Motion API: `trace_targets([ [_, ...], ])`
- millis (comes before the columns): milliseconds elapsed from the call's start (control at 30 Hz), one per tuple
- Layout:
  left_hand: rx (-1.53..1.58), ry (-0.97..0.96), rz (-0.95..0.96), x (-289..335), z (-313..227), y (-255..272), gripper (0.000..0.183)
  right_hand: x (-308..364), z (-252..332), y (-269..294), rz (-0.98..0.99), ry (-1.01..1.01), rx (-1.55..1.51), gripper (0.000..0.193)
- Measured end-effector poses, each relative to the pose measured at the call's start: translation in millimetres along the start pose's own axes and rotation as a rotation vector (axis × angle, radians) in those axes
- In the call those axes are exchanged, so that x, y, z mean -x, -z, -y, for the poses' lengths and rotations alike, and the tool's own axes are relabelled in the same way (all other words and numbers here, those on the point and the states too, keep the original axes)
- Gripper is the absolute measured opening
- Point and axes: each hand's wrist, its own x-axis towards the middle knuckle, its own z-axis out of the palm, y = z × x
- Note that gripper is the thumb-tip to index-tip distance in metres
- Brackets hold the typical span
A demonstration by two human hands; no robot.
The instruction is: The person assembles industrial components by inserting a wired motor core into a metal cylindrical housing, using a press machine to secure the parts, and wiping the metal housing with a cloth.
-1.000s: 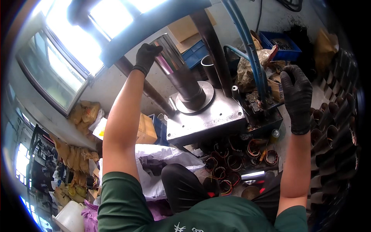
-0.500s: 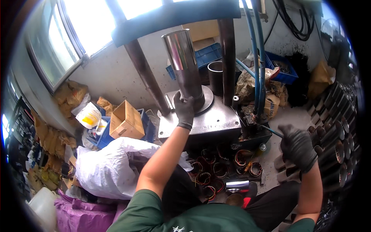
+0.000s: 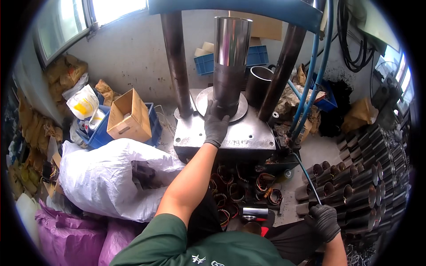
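Observation:
A tall metal cylinder, dark below and shiny on top, stands upright on a round steel plate (image 3: pixel 205 99) on the press bed. My left hand (image 3: pixel 216 128), in a dark glove, is at the foot of the dark lower tube (image 3: pixel 229 84), thumb and fingers set against its near side. The bright upper sleeve (image 3: pixel 232 42) sits under the blue press beam (image 3: pixel 239 9). At the lower right my gloved right hand (image 3: pixel 323 221) is closed around the end of a thin lever (image 3: pixel 308 177). That lever slopes up to the base of the pump beside the press.
Dark posts (image 3: pixel 176 62) flank the cylinder, and another dark tube (image 3: pixel 258 86) stands behind it. Wire-wound rings (image 3: pixel 265 181) lie below the bed. Rows of metal tubes (image 3: pixel 359 199) fill the right. A white sack (image 3: pixel 102 181) and a cardboard box (image 3: pixel 128 119) are at left.
My right hand has pulled the lever's end down toward me, so the lever now slopes more steeply. My left hand stays at the tube's foot. The view has shifted.

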Motion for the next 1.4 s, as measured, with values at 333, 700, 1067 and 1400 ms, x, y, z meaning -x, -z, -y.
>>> trace_targets([
  [333,-0.042,-0.005,0.021,-10.1,1.3,-2.7,0.083,-4.8,19.1,-0.5,-0.09,-0.205,-0.088,0.017],
  [700,-0.022,0.003,0.053,-12.9,4.6,3.4,0.081,-12.0,26.7,5.9,-0.113,-0.275,-0.242,0.016],
  [1067,-0.032,0.007,0.08,-13.4,5.9,6.2,0.079,-13.7,27.1,8.4,-0.159,-0.235,-0.249,0.013],
  [1400,-0.042,0.002,0.06,-12.0,5.7,4.6,0.079,-26.5,5.2,28.2,-0.193,-0.238,-0.509,0.021],
])
